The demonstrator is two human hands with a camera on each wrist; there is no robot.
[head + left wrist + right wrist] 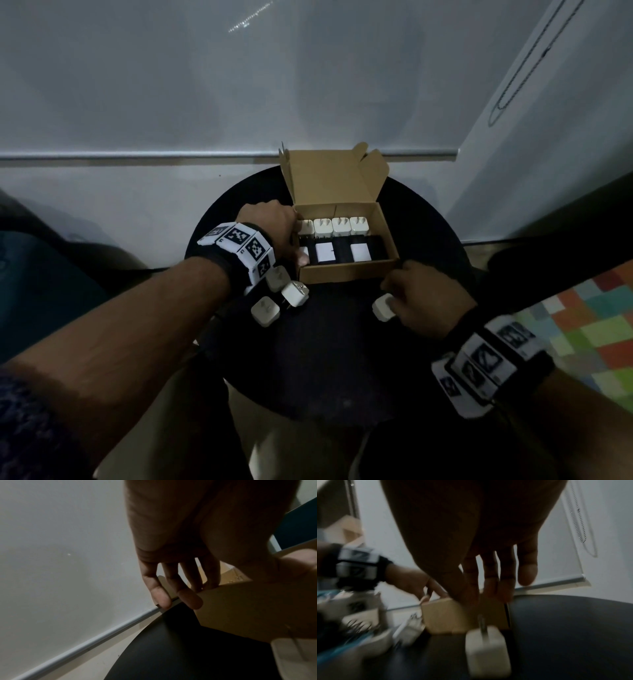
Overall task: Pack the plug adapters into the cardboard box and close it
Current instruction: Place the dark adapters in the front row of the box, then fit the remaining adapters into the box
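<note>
An open cardboard box (346, 274) stands on a round black table (342, 359), its lid (334, 178) upright at the back. Inside, a back row of white plug adapters (339, 226) stands prongs up, and more white adapters (325, 253) sit in black slots in front. My left hand (297, 238) grips the box's left wall (248, 608), thumb inside and fingers (190, 599) over the edge. My right hand (399, 284) hovers with straight fingers (489, 586) at the box's front right corner (443, 616). A loose adapter (383, 306) (488, 654) lies on the table under it, not gripped.
Three more loose white adapters (277, 278) (294, 294) (266, 311) lie on the table by my left wrist. A white wall with a rail (137, 156) runs behind the table. A blind's bead chain (527, 65) hangs at the right, and coloured floor tiles (589, 329) show there.
</note>
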